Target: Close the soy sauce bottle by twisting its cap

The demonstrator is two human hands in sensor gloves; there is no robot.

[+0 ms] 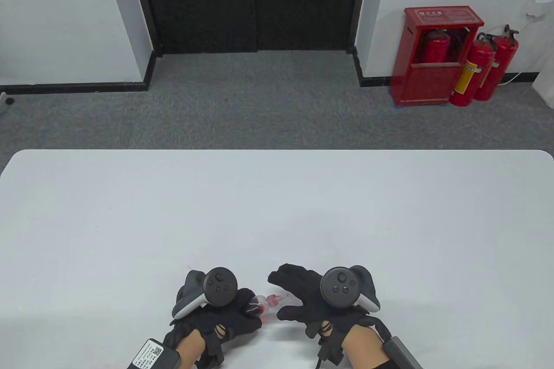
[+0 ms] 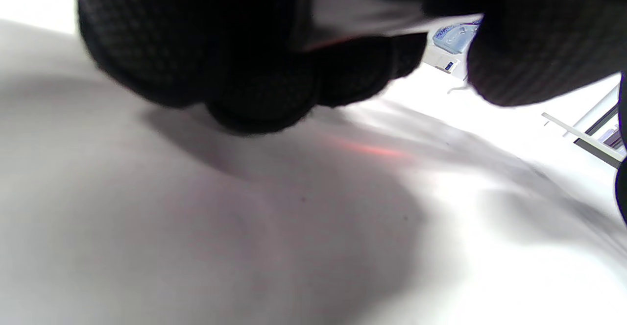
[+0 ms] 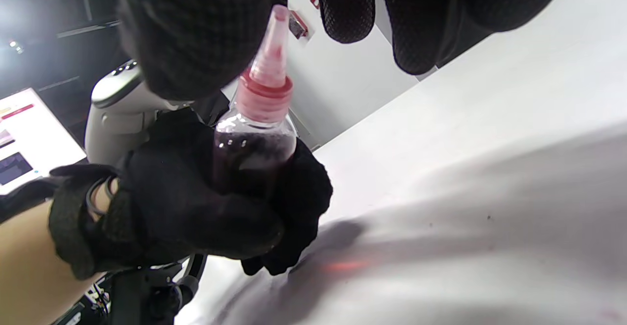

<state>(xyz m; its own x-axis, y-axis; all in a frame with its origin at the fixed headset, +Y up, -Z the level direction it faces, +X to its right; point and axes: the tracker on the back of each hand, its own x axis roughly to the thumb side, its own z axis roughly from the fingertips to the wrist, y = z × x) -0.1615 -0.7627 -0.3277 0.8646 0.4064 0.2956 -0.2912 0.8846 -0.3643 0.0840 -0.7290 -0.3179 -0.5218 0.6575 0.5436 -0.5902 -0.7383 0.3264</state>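
Observation:
A small clear soy sauce bottle (image 1: 259,305) with dark liquid lies tilted in my left hand (image 1: 242,315), which grips its body just above the table (image 1: 277,213). Its red pointed cap (image 1: 275,299) sits on the neck and points right. My right hand (image 1: 289,295) is open, thumb and fingers spread around the cap's tip with small gaps. The right wrist view shows the bottle (image 3: 252,158), the cap (image 3: 267,77), the left hand (image 3: 196,207) wrapped around the bottle and my right fingers (image 3: 196,36) close beside the cap. The left wrist view shows only curled left fingers (image 2: 259,85).
The white table spreads wide beyond the hands, with both hands near its front edge. Past the far edge are grey carpet, a dark door and a red extinguisher cabinet (image 1: 437,55) with extinguishers at the back right.

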